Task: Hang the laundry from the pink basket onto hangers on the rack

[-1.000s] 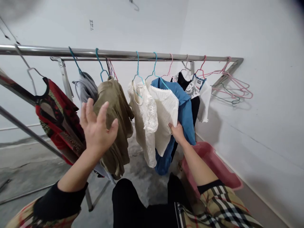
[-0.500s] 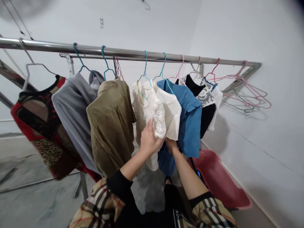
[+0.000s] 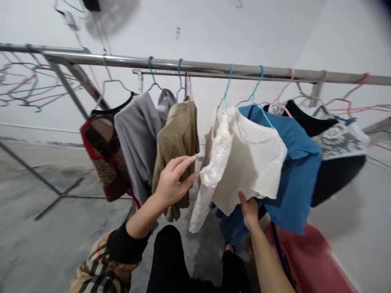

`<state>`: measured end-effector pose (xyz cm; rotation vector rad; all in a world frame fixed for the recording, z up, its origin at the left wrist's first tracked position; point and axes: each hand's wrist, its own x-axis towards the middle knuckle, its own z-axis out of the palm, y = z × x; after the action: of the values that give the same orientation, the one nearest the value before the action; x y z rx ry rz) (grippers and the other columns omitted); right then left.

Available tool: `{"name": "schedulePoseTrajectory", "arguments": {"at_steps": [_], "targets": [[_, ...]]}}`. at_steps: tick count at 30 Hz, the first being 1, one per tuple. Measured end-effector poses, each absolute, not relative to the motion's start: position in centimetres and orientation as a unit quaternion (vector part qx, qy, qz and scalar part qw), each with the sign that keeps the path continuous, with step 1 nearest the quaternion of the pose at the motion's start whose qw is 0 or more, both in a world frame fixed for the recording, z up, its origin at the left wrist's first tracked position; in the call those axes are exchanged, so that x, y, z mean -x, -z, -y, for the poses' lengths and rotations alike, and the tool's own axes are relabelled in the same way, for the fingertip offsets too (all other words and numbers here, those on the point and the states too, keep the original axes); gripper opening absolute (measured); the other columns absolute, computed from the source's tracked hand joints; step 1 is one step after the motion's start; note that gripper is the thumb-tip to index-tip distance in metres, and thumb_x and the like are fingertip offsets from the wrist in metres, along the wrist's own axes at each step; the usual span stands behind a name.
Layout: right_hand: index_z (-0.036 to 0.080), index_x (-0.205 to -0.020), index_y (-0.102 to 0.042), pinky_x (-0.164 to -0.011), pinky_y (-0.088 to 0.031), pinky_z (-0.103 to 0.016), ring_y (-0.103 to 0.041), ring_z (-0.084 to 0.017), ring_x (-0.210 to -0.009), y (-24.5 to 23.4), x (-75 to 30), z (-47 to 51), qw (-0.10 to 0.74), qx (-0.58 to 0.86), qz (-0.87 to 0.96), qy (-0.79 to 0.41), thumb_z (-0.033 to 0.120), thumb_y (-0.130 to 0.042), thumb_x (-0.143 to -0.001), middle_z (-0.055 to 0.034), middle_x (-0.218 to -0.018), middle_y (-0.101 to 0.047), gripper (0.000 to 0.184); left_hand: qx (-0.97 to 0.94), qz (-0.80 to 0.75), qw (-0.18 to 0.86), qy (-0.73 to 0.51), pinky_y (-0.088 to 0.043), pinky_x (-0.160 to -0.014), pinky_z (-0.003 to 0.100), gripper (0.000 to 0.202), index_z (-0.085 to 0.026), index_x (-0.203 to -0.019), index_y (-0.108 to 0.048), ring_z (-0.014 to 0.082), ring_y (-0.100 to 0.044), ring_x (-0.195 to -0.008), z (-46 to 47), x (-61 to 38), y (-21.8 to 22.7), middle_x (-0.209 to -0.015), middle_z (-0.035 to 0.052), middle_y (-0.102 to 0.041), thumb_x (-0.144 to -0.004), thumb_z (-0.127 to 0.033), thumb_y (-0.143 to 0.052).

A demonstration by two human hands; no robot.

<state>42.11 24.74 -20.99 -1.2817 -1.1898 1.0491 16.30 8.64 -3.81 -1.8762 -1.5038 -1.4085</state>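
A cream lace blouse (image 3: 244,162) hangs on a teal hanger from the steel rail (image 3: 195,67). My right hand (image 3: 249,209) grips its lower hem from below. My left hand (image 3: 174,183) has its fingers stretched out against the blouse's left lace edge, in front of an olive shirt (image 3: 179,140). A blue garment (image 3: 296,162) hangs right behind the blouse.
Left of the olive shirt hang a grey top (image 3: 139,138) and a red and black patterned top (image 3: 104,156). A black and white lace garment (image 3: 332,142) hangs at the right. A red basket (image 3: 308,260) sits on the floor below. Empty hangers (image 3: 27,85) hang far left.
The view has swung to the right and closer to the rail. My left hand moved from the olive shirt to the blouse's edge and opened its fingers. My right hand kept hold of the hem.
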Motion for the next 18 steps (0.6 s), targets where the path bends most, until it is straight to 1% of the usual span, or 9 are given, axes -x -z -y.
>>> {"name": "schedulePoseTrajectory", "arguments": {"at_steps": [2, 5, 7, 9, 10, 12, 13, 15, 18], "targets": [[0.013, -0.094, -0.067, -0.084, -0.053, -0.041, -0.067, -0.033, -0.095, 22.8, -41.8, -24.0, 0.450, 0.548, 0.552, -0.439, 0.059, -0.065, -0.056, -0.0176, -0.096, -0.073, 0.060, 0.595, 0.522, 0.313, 0.524, -0.050, -0.098, 0.037, 0.043, -0.025, -0.124, -0.059, 0.0203, -0.061, -0.111, -6.1, -13.4, 1.0, -0.117, 0.0052, -0.066, -0.082, -0.020, -0.069], [0.015, -0.094, -0.066, -0.065, -0.056, -0.040, -0.067, -0.025, -0.066, 26.1, -41.2, -22.4, 0.356, 0.536, 0.586, -0.492, 0.057, -0.059, -0.052, -0.0109, -0.081, -0.071, 0.059, 0.441, 0.540, 0.453, 0.556, -0.039, -0.111, 0.046, 0.054, -0.020, -0.136, -0.047, 0.0233, -0.048, -0.128, -3.5, -7.0, -2.7, -0.134, 0.0079, -0.055, -0.085, -0.021, -0.067], [0.014, -0.098, -0.064, -0.060, -0.055, -0.039, -0.063, -0.020, -0.056, 27.6, -40.5, -21.0, 0.320, 0.518, 0.582, -0.538, 0.051, -0.054, -0.050, -0.0098, -0.084, -0.069, 0.061, 0.360, 0.610, 0.415, 0.571, -0.033, -0.114, 0.050, 0.069, -0.013, -0.143, -0.038, 0.0263, -0.041, -0.134, -3.0, -2.2, -4.6, -0.148, 0.0122, -0.043, -0.083, -0.023, -0.071], [0.013, -0.104, -0.063, -0.062, -0.056, -0.038, -0.063, -0.017, -0.057, 28.1, -39.6, -19.6, 0.300, 0.480, 0.595, -0.571, 0.045, -0.052, -0.052, -0.0110, -0.092, -0.067, 0.062, 0.319, 0.648, 0.245, 0.646, -0.033, -0.116, 0.046, 0.080, -0.012, -0.149, -0.026, 0.0235, -0.039, -0.135, -3.2, 2.0, -5.7, -0.155, 0.0134, -0.034, -0.085, -0.027, -0.071], [0.013, -0.107, -0.062, -0.064, -0.056, -0.038, -0.064, -0.017, -0.059, 27.9, -39.1, -18.9, 0.290, 0.459, 0.606, -0.581, 0.043, -0.052, -0.053, -0.0116, -0.096, -0.067, 0.062, 0.323, 0.656, 0.193, 0.655, -0.042, -0.109, 0.045, 0.075, -0.007, -0.147, -0.027, 0.0220, -0.049, -0.126, -3.5, 3.5, -6.0, -0.146, 0.0164, -0.046, -0.089, -0.033, -0.067], [0.013, -0.112, -0.061, -0.067, -0.056, -0.038, -0.066, -0.017, -0.063, 26.9, -38.2, -18.0, 0.269, 0.419, 0.629, -0.598, 0.042, -0.053, -0.057, -0.0127, -0.103, -0.065, 0.063, 0.351, 0.661, 0.082, 0.658, -0.054, -0.093, 0.038, 0.057, -0.008, -0.132, -0.047, 0.0169, -0.062, -0.100, -4.0, 5.6, -6.3, -0.112, 0.0112, -0.069, -0.093, -0.049, -0.057], [0.013, -0.115, -0.061, -0.069, -0.056, -0.039, -0.067, -0.018, -0.066, 26.2, -37.7, -17.6, 0.258, 0.401, 0.639, -0.604, 0.042, -0.054, -0.058, -0.0132, -0.105, -0.065, 0.064, 0.364, 0.662, 0.047, 0.654, -0.057, -0.083, 0.035, 0.055, -0.008, -0.119, -0.057, 0.0153, -0.065, -0.087, -4.1, 6.1, -6.2, -0.092, 0.0078, -0.072, -0.092, -0.057, -0.053], [0.013, -0.117, -0.061, -0.073, -0.056, -0.040, -0.069, -0.020, -0.070, 24.5, -37.0, -17.2, 0.240, 0.370, 0.659, -0.609, 0.043, -0.055, -0.062, -0.0139, -0.107, -0.065, 0.064, 0.378, 0.658, -0.001, 0.651, -0.057, -0.067, 0.031, 0.059, -0.012, -0.094, -0.064, 0.0141, -0.063, -0.068, -4.1, 6.4, -5.9, -0.067, 0.0034, -0.067, -0.087, -0.068, -0.050], [0.013, -0.119, -0.062, -0.078, -0.056, -0.041, -0.070, -0.021, -0.075, 22.1, -36.4, -16.8, 0.232, 0.331, 0.687, -0.604, 0.045, -0.057, -0.067, -0.0146, -0.109, -0.065, 0.061, 0.375, 0.633, -0.036, 0.677, -0.048, -0.050, 0.026, 0.053, -0.016, -0.077, -0.061, 0.0126, -0.056, -0.052, -3.4, 5.7, -5.4, -0.056, 0.0006, -0.060, -0.078, -0.069, -0.060]]}}
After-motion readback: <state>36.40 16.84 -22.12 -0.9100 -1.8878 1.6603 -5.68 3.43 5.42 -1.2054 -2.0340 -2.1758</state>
